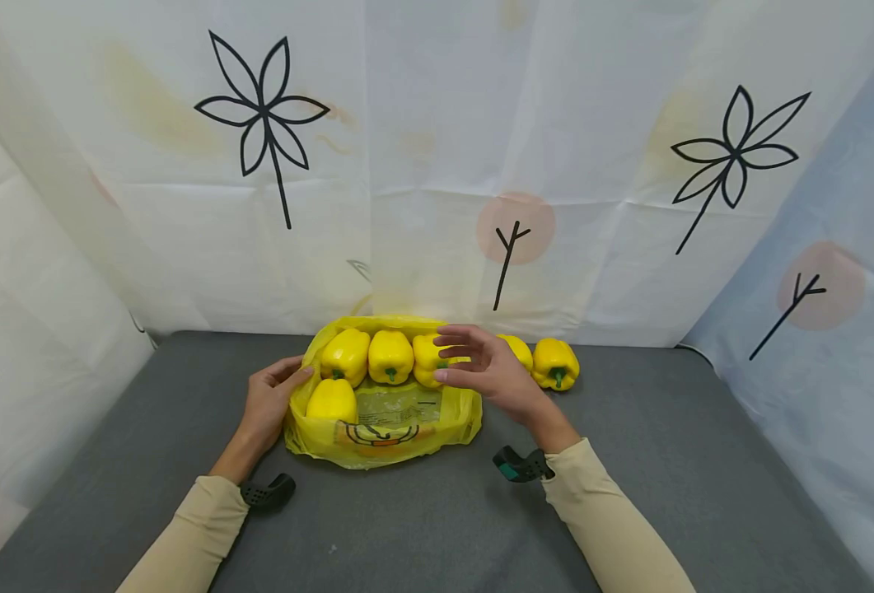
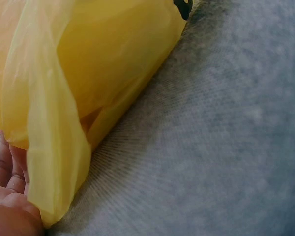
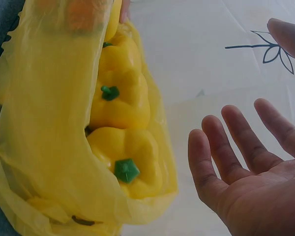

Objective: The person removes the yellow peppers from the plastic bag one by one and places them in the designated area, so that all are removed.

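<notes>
A yellow plastic bag (image 1: 407, 449) lies with its mouth facing up. Several yellow bell peppers are inside it: a back row with a left pepper (image 1: 344, 354), a middle pepper (image 1: 390, 356) and a right pepper (image 1: 426, 359), plus a front-left pepper (image 1: 333, 401). My left hand (image 1: 264, 405) holds the bag's left rim, thumb at the edge; the bag hides part of its fingers in the left wrist view. My right hand (image 1: 497, 380) hovers by the bag's right end, fingers spread and holding nothing. In the right wrist view, the peppers' green stems (image 3: 127, 170) show.
Right of the bag, two more yellow bell peppers stand on the grey table (image 1: 629, 494): one pepper (image 1: 558, 364) in full view, another pepper (image 1: 518, 349) partly behind my right hand. A white patterned cloth (image 1: 422, 165) hangs along the table's back edge.
</notes>
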### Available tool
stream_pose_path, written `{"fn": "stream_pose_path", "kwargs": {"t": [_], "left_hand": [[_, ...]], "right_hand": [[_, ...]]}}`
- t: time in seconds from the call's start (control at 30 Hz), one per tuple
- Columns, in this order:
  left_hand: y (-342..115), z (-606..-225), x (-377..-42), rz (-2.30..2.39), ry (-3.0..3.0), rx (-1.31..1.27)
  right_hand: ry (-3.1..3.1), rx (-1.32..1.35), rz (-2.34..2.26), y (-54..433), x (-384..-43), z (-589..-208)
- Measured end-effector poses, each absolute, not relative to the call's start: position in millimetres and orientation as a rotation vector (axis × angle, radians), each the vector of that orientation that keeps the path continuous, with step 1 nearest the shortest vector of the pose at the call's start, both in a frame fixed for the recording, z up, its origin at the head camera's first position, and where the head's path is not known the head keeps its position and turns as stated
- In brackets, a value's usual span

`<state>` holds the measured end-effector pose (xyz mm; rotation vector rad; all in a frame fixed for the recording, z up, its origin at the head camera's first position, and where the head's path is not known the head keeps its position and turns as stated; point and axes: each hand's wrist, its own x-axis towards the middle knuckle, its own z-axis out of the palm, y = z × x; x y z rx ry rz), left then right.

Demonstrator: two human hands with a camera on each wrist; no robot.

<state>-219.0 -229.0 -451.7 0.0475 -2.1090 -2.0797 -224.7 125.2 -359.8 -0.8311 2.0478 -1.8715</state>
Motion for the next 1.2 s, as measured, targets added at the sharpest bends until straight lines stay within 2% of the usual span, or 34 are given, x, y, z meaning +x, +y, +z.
{"fn": "stream_pose_path", "kwargs": {"t": [0.43, 1.2], "left_hand": [[-230, -452, -220, -2.104, -2.087, 0.04], [-231, -454, -220, -2.111, -2.066, 0.02]], "right_hand": [[2.052, -0.91, -1.822, 100, -228, -367], [2.061, -0.832, -1.709, 58, -225, -375]]}}
